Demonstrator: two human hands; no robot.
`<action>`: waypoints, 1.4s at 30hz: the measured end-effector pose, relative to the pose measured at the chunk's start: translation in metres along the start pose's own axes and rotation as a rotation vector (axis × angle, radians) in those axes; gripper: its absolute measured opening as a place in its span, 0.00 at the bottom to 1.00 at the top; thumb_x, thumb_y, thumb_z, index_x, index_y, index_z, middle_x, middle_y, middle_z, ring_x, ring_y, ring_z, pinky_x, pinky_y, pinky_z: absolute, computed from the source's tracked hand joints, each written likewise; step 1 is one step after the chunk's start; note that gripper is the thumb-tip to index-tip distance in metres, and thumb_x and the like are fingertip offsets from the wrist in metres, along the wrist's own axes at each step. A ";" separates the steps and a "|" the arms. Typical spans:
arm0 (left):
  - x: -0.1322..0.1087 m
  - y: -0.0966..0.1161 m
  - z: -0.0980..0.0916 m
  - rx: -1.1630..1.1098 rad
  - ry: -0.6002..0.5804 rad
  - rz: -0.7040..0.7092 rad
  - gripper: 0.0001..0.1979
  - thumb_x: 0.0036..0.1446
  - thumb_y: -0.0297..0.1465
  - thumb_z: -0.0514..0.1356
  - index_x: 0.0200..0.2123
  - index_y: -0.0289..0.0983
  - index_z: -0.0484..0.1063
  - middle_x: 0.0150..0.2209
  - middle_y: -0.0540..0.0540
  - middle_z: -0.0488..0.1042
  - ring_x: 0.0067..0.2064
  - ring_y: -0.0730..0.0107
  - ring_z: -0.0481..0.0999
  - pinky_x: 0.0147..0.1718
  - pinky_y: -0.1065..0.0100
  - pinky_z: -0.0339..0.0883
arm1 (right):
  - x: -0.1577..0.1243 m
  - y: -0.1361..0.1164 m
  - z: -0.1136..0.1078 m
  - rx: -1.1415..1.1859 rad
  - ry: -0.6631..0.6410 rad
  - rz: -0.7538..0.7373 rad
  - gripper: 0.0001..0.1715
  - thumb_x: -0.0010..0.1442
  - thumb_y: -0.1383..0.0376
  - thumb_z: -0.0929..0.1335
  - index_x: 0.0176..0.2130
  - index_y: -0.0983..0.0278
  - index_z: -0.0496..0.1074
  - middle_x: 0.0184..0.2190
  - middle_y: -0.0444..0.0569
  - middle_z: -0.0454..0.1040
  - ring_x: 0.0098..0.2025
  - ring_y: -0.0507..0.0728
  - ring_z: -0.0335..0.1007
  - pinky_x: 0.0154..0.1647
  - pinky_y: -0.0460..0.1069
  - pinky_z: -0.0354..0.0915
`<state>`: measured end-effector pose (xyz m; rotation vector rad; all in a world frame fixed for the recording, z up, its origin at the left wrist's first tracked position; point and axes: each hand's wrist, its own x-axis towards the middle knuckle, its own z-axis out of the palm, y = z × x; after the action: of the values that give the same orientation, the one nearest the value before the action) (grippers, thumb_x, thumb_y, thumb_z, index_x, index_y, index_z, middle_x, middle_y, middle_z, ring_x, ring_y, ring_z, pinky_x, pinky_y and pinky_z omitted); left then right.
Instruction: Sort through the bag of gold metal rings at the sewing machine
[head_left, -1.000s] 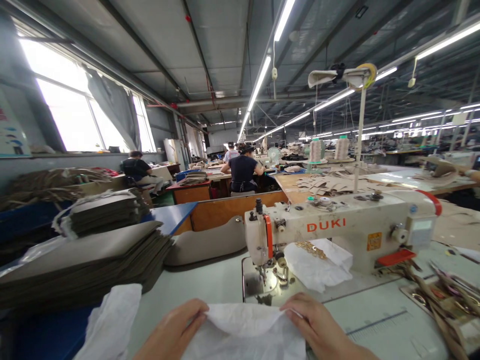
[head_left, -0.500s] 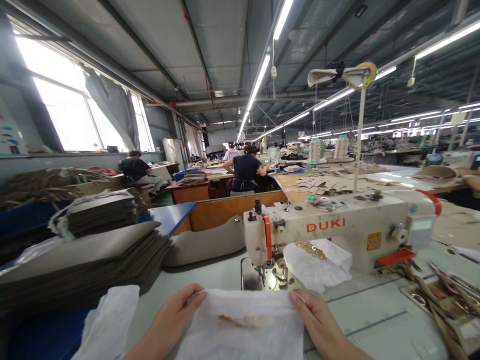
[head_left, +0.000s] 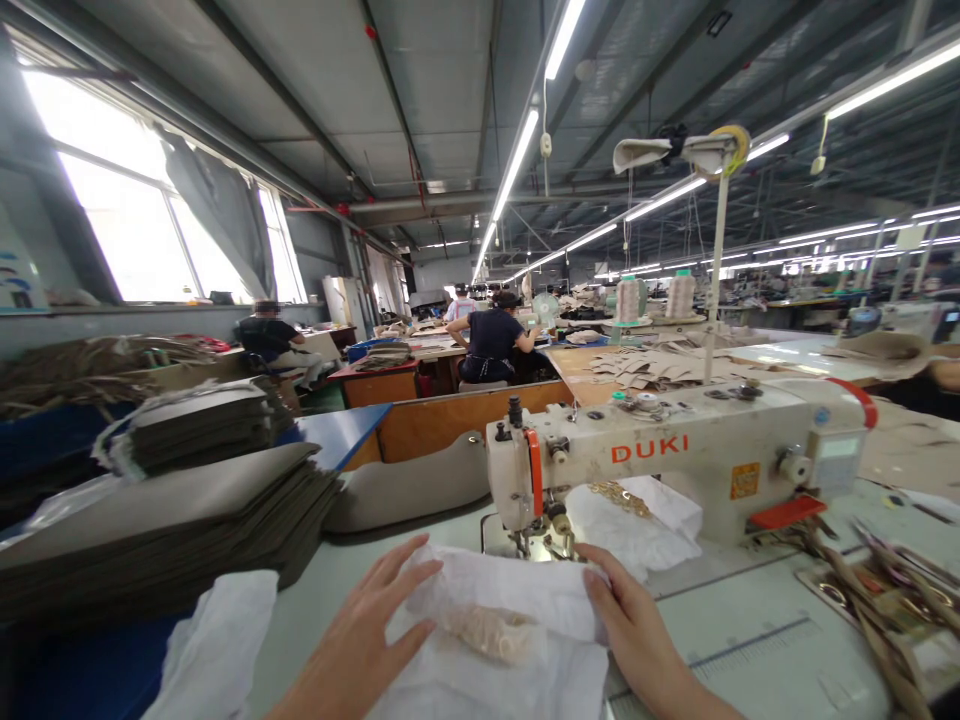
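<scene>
In the lower middle lies a thin white bag (head_left: 517,585), its upper part folded over, with something beige and gold-toned showing through. My left hand (head_left: 367,630) rests against the bag's left side, fingers spread apart. At the upper right corner, my right hand (head_left: 637,625) pinches the bag between thumb and fingers. Just beyond stands the sewing machine (head_left: 652,450) marked DUKI, its needle area behind the bag's top edge. A second white bag (head_left: 637,530), with gold-coloured metal pieces on it, sits under the machine arm.
Stacked grey-brown cut panels (head_left: 165,520) stand to the left, and one curved panel (head_left: 412,485) lies behind. A crumpled white sheet (head_left: 214,640) is at lower left. A tray (head_left: 847,590) holding straps and rings lies right. Co-workers sit farther back, one in a dark shirt (head_left: 491,340).
My left hand has let go of the bag's upper left corner and spread its fingers. The bag's top has folded down toward me. My right hand keeps its hold.
</scene>
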<state>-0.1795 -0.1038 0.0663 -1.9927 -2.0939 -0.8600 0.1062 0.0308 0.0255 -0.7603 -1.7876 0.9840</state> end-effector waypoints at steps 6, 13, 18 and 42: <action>0.005 -0.007 0.016 0.160 -0.022 0.074 0.19 0.56 0.29 0.54 0.51 0.44 0.72 0.55 0.44 0.73 0.55 0.57 0.72 0.54 0.53 0.66 | -0.001 0.000 0.002 -0.036 0.010 -0.031 0.28 0.63 0.46 0.60 0.46 0.63 0.74 0.47 0.55 0.76 0.50 0.65 0.70 0.55 0.59 0.63; 0.019 -0.001 0.015 0.041 -0.100 -0.054 0.14 0.61 0.34 0.49 0.40 0.42 0.74 0.43 0.48 0.79 0.46 0.63 0.77 0.50 0.60 0.69 | -0.002 0.001 -0.003 -0.207 -0.057 -0.190 0.19 0.66 0.64 0.57 0.48 0.63 0.72 0.47 0.56 0.73 0.50 0.61 0.69 0.53 0.56 0.66; 0.018 0.013 0.006 0.075 -0.060 -0.038 0.12 0.59 0.36 0.53 0.40 0.41 0.74 0.44 0.46 0.78 0.48 0.60 0.75 0.52 0.57 0.67 | -0.006 -0.010 -0.002 -0.422 -0.081 -0.331 0.17 0.65 0.66 0.59 0.49 0.62 0.72 0.53 0.57 0.68 0.56 0.62 0.63 0.58 0.59 0.61; -0.006 0.053 -0.008 -0.137 -0.560 -0.134 0.42 0.40 0.31 0.65 0.61 0.47 0.59 0.66 0.48 0.56 0.66 0.52 0.51 0.65 0.50 0.42 | -0.010 -0.035 0.010 -0.668 -0.322 -0.430 0.22 0.56 0.79 0.62 0.44 0.61 0.74 0.45 0.49 0.74 0.50 0.60 0.64 0.55 0.54 0.58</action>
<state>-0.1314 -0.1147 0.0870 -2.4053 -2.5374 -0.5083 0.0981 0.0025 0.0489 -0.5792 -2.4748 0.2140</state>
